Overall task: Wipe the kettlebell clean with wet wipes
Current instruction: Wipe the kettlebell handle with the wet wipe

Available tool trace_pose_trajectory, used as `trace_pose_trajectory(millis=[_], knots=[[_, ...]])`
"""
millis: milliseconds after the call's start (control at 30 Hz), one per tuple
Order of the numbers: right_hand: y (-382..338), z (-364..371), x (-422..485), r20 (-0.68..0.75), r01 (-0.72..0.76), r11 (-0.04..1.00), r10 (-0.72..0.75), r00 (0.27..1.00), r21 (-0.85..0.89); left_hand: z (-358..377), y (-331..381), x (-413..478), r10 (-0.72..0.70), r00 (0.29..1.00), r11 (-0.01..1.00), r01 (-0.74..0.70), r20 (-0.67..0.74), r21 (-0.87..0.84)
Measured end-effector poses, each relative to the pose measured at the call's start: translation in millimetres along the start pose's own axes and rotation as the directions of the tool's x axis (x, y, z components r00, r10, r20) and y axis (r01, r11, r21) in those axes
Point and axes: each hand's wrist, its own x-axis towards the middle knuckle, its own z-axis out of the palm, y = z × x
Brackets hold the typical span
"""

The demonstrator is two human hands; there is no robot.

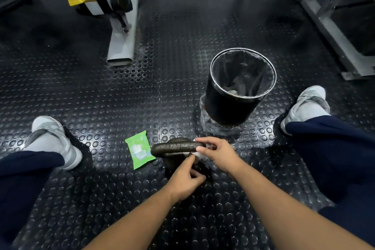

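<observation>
Head view: right hand (220,155) pinches crumpled wipe (199,155), apparently against rough kettlebell (174,146).

The person wears dark navy trousers (334,158), seen at the lower left and right of the frame, and light grey sport shoes (50,140). The forearms (274,199) are bare.

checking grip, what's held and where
The right hand pinches a white wipe against the kettlebell handle's right end; the left hand seems to pinch the wipe's near edge.
</observation>
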Motion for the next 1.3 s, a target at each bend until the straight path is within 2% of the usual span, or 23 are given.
trace_pose_trajectory(millis=[33,100,167,233,300,367,433,500,600,733,833,900,967,1000,1033,1067,1133,1233,1300], knots=[[0.2,1.0,-0.6,-0.001,0.009,1.000,-0.009,1.000,0.006,5.5,-3.5,-3.4,0.014,0.999,0.997,-0.016,-0.035,-0.073],[-0.3,4.0,-1.0,0.003,0.011,1.000,-0.011,1.000,0.022,14.3,-1.1,-7.7,0.034,0.996,0.993,-0.043,-0.084,-0.114],[-0.7,5.3,-0.9,-0.002,0.000,1.000,0.000,1.000,0.027,15.4,2.1,-4.2,0.018,0.995,0.999,-0.022,-0.095,-0.041],[-1.3,2.4,-1.5,-0.002,0.004,0.999,-0.004,1.000,0.035,6.3,4.8,4.5,-0.048,0.997,0.983,0.057,-0.054,0.173],[-2.7,0.0,-2.3,0.012,-0.014,0.998,0.014,1.000,0.063,-7.2,11.5,11.5,-0.100,0.995,0.890,0.091,-0.005,0.446],[-3.1,0.1,-2.2,0.015,-0.011,0.999,0.011,1.000,0.048,-16.7,21.5,15.6,-0.103,0.994,0.828,0.075,0.020,0.556],[-2.4,0.4,-0.8,0.011,-0.004,1.000,0.003,1.000,0.020,-16.8,26.3,16.3,-0.071,0.997,0.875,0.048,0.031,0.482],[-2.7,-0.6,0.1,0.024,-0.017,0.999,0.016,1.000,0.029,-12.0,22.6,10.7,-0.014,0.999,0.943,-0.004,0.051,0.332],[-2.4,-2.6,0.4,0.022,-0.019,0.999,0.019,1.000,0.040,-3.5,6.2,-2.0,0.031,1.000,0.982,-0.031,0.003,0.185],[-2.6,1.7,1.8,0.017,-0.015,1.000,0.014,1.000,0.023,3.8,5.0,-17.8,0.062,0.994,0.992,-0.051,-0.086,0.117],[-3.3,-0.3,1.4,0.015,-0.026,0.999,0.026,1.000,0.028,3.3,14.9,-9.1,0.015,0.999,0.990,-0.007,-0.052,0.144],[-2.6,-2.3,1.5,0.021,-0.024,0.999,0.023,1.000,0.024,-4.9,22.0,3.2,-0.025,0.999,0.926,0.031,-0.021,0.377],[-1.3,-2.2,2.0,0.016,-0.023,1.000,0.023,1.000,-0.021,-13.8,26.5,13.5,-0.070,0.997,0.732,0.041,0.015,0.680],[-0.7,-1.7,2.5,0.013,-0.022,0.999,0.023,1.000,-0.038,-17.2,27.7,16.8,-0.084,0.996,0.636,0.036,0.023,0.771],[-0.2,-1.5,3.3,0.012,-0.022,0.999,0.022,1.000,-0.043,-18.9,27.4,19.6,-0.093,0.995,0.590,0.026,0.036,0.807],[-0.4,-1.6,3.8,0.012,-0.022,0.999,0.022,1.000,-0.048,-19.4,26.0,21.6,-0.107,0.993,0.594,0.022,0.053,0.804],[-2.0,-3.3,4.6,0.026,-0.015,0.998,0.017,1.000,-0.064,-19.1,20.8,22.6,-0.095,0.992,0.674,0.004,0.081,0.738],[-6.0,-6.5,5.5,0.043,-0.017,0.996,0.021,0.999,-0.087,-23.3,14.6,13.6,-0.009,0.995,0.820,-0.051,0.103,0.569],[-7.2,-7.7,6.8,0.054,-0.018,0.993,0.024,0.998,-0.118,-26.3,8.1,5.9,0.065,0.991,0.873,-0.112,0.114,0.475]])
